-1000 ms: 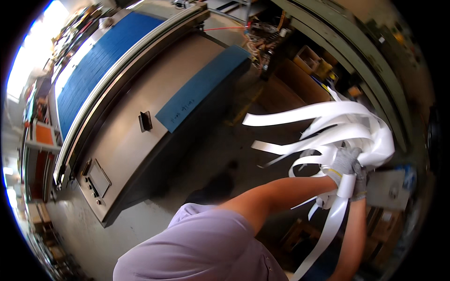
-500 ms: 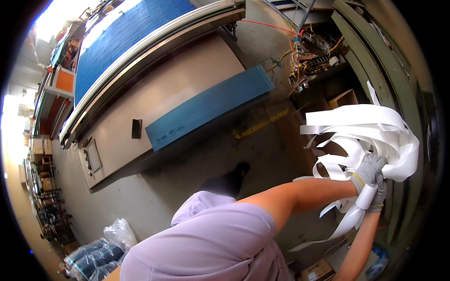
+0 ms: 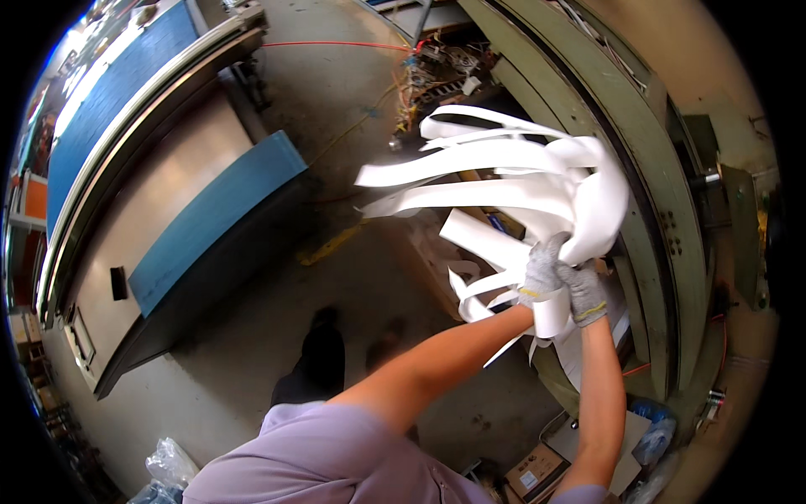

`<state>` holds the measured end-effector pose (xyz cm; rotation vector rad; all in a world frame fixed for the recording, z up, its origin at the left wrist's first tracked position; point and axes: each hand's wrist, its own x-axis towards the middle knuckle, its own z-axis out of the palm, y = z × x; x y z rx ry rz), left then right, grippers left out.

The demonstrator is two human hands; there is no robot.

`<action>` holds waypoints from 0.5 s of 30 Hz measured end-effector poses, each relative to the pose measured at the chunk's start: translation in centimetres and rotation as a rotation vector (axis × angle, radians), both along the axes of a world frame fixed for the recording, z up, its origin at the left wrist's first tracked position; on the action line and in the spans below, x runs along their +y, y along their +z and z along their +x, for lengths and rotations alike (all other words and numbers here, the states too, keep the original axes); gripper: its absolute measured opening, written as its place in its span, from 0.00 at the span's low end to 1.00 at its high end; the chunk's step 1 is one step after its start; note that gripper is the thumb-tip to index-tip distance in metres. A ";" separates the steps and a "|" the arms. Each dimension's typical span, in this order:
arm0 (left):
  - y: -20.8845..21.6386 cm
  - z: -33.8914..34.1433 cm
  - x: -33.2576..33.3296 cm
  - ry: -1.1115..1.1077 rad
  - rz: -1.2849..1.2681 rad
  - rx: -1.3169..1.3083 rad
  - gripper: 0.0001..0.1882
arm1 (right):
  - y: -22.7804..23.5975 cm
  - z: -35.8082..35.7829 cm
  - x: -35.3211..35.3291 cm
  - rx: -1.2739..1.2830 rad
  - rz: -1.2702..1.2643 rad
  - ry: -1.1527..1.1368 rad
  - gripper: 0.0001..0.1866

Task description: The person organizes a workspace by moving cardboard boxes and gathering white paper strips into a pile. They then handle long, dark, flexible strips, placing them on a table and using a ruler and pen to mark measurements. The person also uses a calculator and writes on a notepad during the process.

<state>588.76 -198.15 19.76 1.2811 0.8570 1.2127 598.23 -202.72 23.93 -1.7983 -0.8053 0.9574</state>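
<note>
A loose bundle of long white strips [image 3: 598, 197] fans out to the left from my two hands, some ends curling and hanging down. They look like flat paper or plastic offcuts; I cannot tell which. My left hand [image 3: 544, 267], in a grey knit glove with a yellow cuff edge, is closed around the bundle. Right beside it, my right hand [image 3: 583, 290], gloved the same way, also grips the strips. More strip ends droop below both wrists. The fingertips are partly hidden by the white material.
A long green machine frame [image 3: 621, 134] runs along the right. At left stands a metal table [image 3: 109, 244] with a blue strip [image 3: 218, 218] along its edge. Tangled wiring [image 3: 441, 71] lies at the back. A cardboard box [image 3: 537, 470] and a bagged blue item [image 3: 655, 437] sit near below.
My view has turned right, so the metal table now sits farther left. My hands still hold the strips, which have swung and spread out more to the left.
</note>
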 end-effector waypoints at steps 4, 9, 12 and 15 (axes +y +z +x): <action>-8.1 4.5 -3.0 -0.096 -0.658 -0.604 0.21 | -5.9 1.7 -0.8 0.026 -0.063 0.069 0.33; -13.3 3.0 -1.7 -0.145 -1.317 -1.212 0.21 | -15.5 3.4 1.5 0.097 -0.314 0.208 0.34; -26.4 4.0 -1.0 -0.086 -1.044 -0.951 0.21 | -20.1 1.7 7.0 -0.072 -0.221 0.416 0.39; -36.2 2.7 1.6 -0.070 -0.851 -0.653 0.26 | -27.6 0.9 11.6 -0.289 -0.435 0.555 0.43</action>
